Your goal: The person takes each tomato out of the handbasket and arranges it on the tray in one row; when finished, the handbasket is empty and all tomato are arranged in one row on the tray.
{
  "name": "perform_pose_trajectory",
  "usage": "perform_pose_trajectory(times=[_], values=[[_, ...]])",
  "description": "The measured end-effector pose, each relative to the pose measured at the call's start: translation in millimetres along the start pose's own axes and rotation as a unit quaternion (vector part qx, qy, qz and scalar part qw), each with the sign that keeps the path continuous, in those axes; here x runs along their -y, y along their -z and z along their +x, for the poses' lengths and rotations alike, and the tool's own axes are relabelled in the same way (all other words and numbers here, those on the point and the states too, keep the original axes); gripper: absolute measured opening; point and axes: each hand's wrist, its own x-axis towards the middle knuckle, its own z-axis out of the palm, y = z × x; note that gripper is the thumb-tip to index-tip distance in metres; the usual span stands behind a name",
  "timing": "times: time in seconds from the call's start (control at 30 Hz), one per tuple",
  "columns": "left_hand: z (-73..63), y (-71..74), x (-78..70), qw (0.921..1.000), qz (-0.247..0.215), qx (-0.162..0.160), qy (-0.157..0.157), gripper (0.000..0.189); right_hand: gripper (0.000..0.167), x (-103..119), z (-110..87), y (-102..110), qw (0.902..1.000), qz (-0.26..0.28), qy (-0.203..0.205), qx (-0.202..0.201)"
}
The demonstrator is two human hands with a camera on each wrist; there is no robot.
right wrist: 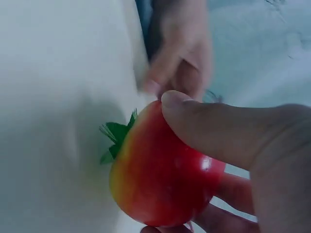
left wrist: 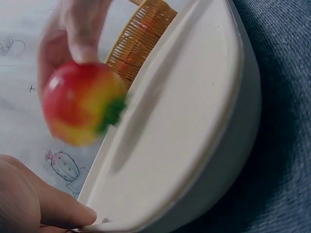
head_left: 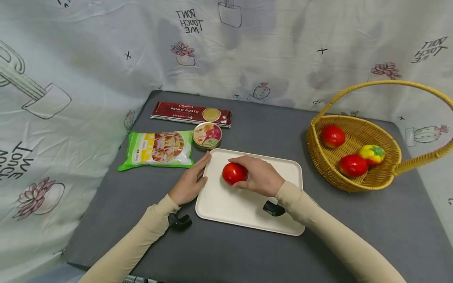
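Beige sleeves [head_left: 131, 232], cream tray [head_left: 230, 204], red tomato [head_left: 232, 174].
Left hand [head_left: 189, 184], thumb apart, against the tray's left rim; tomato gripped by the right hand [head_left: 261, 175] above the tray; beyond, fruit basket [head_left: 320, 165] at right, green packet [head_left: 159, 148] and round can [head_left: 207, 135] at left, spaghetti pack [head_left: 191, 114] behind.

Count: 4 fruits [head_left: 232, 174], 2 hands [head_left: 262, 175], 1 tray [head_left: 230, 206], 1 basket [head_left: 318, 167].
Fruits: 1 gripped, 3 in basket; 1 spaghetti pack [head_left: 187, 113], 1 green bag [head_left: 159, 148], 1 tin [head_left: 207, 135].
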Motion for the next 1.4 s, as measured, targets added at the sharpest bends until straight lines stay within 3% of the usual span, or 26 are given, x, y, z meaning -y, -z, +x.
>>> perform_pose_trajectory(times=[0.2, 0.37, 0.8, 1.07, 1.4], values=[[3.7, -0.5, 0.1, 0.9999, 0.002, 0.003, -0.016, 0.069, 0.074, 8.0, 12.5, -19.5, 0.9998, -0.016, -0.006, -0.013], [6.0, -0.8, 1.1, 0.9999, -0.007, 0.005, -0.007, 0.071, 0.073, 10.9, 20.5, -27.0, 0.9996, -0.020, -0.008, -0.018], [6.1, 0.4, -0.1, 0.9998, -0.019, 0.008, 0.000, 0.071, 0.080, 10.1, 22.5, -43.3, 0.9989, -0.041, 0.007, -0.021], [3.1, 1.5, 0.8, 0.9998, -0.016, 0.002, 0.013, 0.071, 0.086, 10.6, 24.6, -46.4, 0.9992, -0.033, 0.016, -0.017], [1.5, 1.5, 2.2, 0.9999, -0.016, -0.004, 0.001, 0.070, 0.082, 11.8, 26.7, -45.8, 0.9991, -0.030, 0.027, -0.008]])
